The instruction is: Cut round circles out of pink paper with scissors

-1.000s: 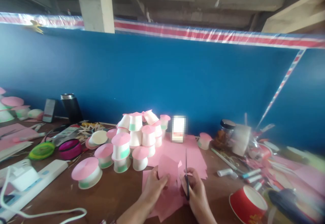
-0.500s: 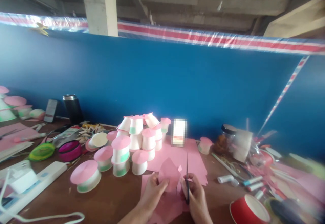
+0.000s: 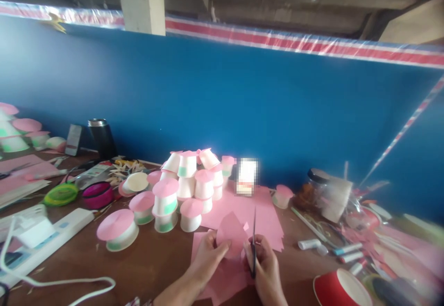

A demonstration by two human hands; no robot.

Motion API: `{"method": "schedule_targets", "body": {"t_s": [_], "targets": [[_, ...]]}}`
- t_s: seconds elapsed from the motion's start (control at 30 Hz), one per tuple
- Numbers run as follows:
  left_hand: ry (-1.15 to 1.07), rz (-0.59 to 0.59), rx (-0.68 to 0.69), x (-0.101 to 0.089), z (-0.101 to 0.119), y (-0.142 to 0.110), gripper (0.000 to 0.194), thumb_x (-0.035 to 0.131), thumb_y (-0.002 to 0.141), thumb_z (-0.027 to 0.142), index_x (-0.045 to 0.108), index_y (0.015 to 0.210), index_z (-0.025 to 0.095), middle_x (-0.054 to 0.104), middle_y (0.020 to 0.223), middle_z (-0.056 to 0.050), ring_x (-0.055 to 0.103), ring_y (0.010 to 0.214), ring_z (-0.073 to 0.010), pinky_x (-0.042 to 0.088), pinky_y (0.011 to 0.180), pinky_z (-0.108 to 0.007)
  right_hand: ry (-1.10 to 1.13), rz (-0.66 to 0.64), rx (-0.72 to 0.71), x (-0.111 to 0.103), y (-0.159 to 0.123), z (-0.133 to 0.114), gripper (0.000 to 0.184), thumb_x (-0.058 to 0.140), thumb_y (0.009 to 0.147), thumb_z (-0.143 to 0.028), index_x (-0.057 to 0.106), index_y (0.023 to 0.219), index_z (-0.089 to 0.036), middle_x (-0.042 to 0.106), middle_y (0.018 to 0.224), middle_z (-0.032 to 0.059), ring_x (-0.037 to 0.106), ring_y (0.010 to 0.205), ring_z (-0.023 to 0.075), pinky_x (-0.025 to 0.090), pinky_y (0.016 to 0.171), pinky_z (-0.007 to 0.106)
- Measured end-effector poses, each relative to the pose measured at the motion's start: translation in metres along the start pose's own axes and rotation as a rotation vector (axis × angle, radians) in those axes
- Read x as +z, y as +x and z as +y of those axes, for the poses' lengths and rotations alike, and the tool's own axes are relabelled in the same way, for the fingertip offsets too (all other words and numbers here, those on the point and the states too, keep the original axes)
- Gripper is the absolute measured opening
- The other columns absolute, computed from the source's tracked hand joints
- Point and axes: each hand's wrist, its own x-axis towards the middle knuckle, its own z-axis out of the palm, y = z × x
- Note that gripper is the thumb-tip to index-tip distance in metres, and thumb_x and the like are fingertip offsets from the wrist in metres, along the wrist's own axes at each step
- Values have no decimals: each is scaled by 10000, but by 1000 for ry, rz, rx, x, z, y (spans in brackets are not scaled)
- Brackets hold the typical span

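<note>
Newly turned pink paper [image 3: 231, 231], pinched by left hand [image 3: 209, 256]

A pink paper piece [image 3: 232, 232] with a pointed far edge stands raised in the near middle. Just right of it, dark-handled scissors [image 3: 253, 251] point away, blades far.

The left forearm [image 3: 182, 286] slants up and rightward from the lower edge, its wrist roughly in line with it. The left hand [image 3: 209, 254] is pinched closed, its thumb [image 3: 222, 249] laid across the near side and pointing right. The right hand [image 3: 265, 262] sits just beside it at about the same height, fingers [image 3: 262, 242] curled in a grip, the wrist [image 3: 272, 292] leaning up and leftward.
</note>
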Motion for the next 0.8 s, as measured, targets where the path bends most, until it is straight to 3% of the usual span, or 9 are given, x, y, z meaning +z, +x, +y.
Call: {"method": "schedule_targets", "body": {"t_s": [0.13, 0.6, 0.8], "targets": [[29, 61, -31, 3, 4, -2, 227, 680, 659, 336, 581, 663, 133, 562, 543, -3, 477, 451, -101, 363, 446, -217, 1, 10, 6, 2, -3, -6, 297, 620, 789, -446, 469, 829, -194, 446, 478, -76, 354, 398, 77, 264, 388, 176], [32, -5, -33, -3, -3, -1, 243, 635, 735, 367, 551, 729, 138, 549, 589, 3, 472, 491, -94, 337, 455, -206, -50, 20, -32, 0, -3, -1, 243, 610, 809, -381, 469, 854, -189, 454, 487, -72, 378, 429, 87, 283, 404, 179], [55, 29, -32, -2, -1, -1, 261, 648, 718, 372, 546, 705, 132, 542, 575, 4, 473, 482, -94, 337, 446, -203, -57, 26, -29, 0, -2, -1, 275, 607, 809, -419, 464, 860, -190, 465, 493, -68, 390, 422, 91, 286, 404, 182]]}}
